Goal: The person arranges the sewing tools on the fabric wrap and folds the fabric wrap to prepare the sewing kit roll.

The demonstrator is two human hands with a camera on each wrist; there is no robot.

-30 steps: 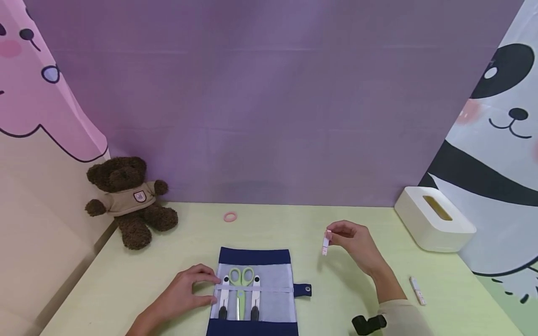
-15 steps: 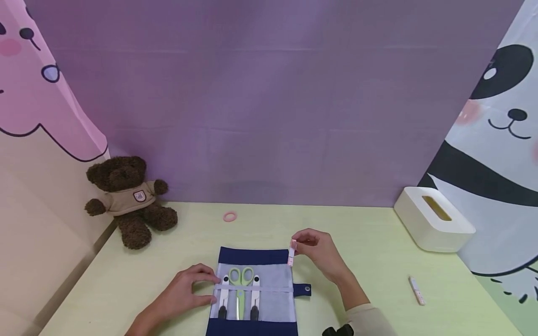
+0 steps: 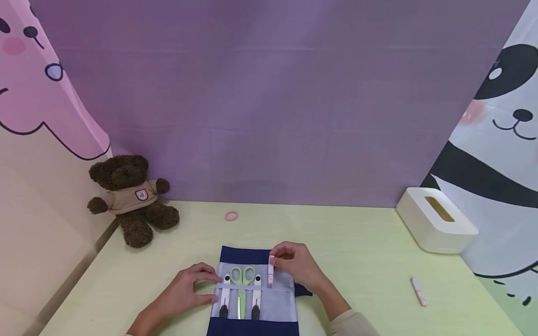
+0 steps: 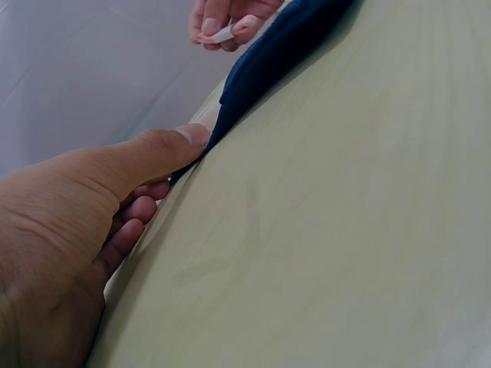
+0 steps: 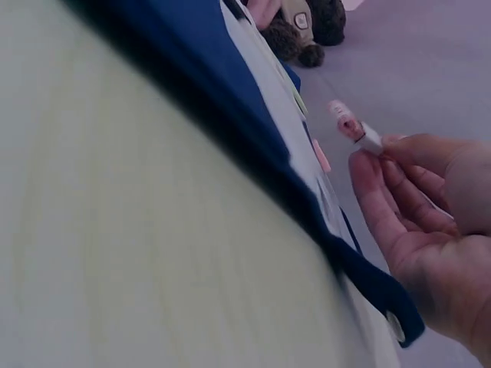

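My right hand (image 3: 299, 264) pinches a slim white-and-pink stick (image 3: 271, 271) near its top between thumb and fingers. The stick is upright over the right part of an open navy tool roll (image 3: 248, 255) with a pale lining; whether it touches the roll cannot be told. Green-handled scissors (image 3: 242, 276) lie under the roll's strap between two slim white tools with black ends (image 3: 224, 298). At the roll's left edge rests my left hand (image 3: 185, 291), its thumb and fingertips apart. The left wrist view has the left thumb (image 4: 165, 153) against that navy edge.
A similar white-and-pink stick (image 3: 418, 292) lies on the table at the right. Behind the roll is a pink ring (image 3: 231, 215). A brown teddy bear (image 3: 130, 200) sits at the back left, and a white tissue box (image 3: 437, 221) stands at the back right.
My right hand has carried the stick leftward and down, from beside the tool roll to over its right part. The left hand has stayed at the roll's left edge.
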